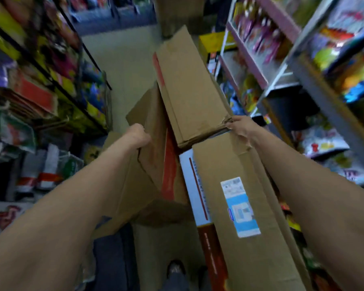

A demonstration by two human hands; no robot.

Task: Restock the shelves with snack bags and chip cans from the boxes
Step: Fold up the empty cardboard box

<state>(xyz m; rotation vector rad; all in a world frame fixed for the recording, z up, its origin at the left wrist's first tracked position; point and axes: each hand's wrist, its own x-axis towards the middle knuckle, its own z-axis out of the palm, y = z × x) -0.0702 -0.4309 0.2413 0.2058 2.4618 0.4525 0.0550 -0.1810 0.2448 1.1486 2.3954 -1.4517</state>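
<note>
Both forearms reach forward from the bottom of the view, over a dark shoe (175, 269) on the pale floor (124, 66) of the aisle. Shelves are the largest things here: the long rack of colourful snack bags on the left (40, 66) and the grey and pink metal shelf on the right (282, 66), both already quite full, though blur hides the details.

Between them stand the brown cardboard boxes. The long flat box with a blue and white label (246, 206) lies nearest, along the right side. Beyond it the closed plain brown carton (189, 89) rests across the others, tilted. To the left is the open brown box with a red stripe (156, 156), its flaps standing up.

The left hand (138, 136) grips the upper flap of the open box with curled fingers. The right hand (241, 128) holds the near right corner of the closed carton, fingers bent around the crushed edge.

I judge the step is clearing or opening boxes to reach the stock; no snack bag or chip can is in the hands yet. What is inside the boxes cannot be seen. Next the carton probably must be lifted away, then a box opened.
</note>
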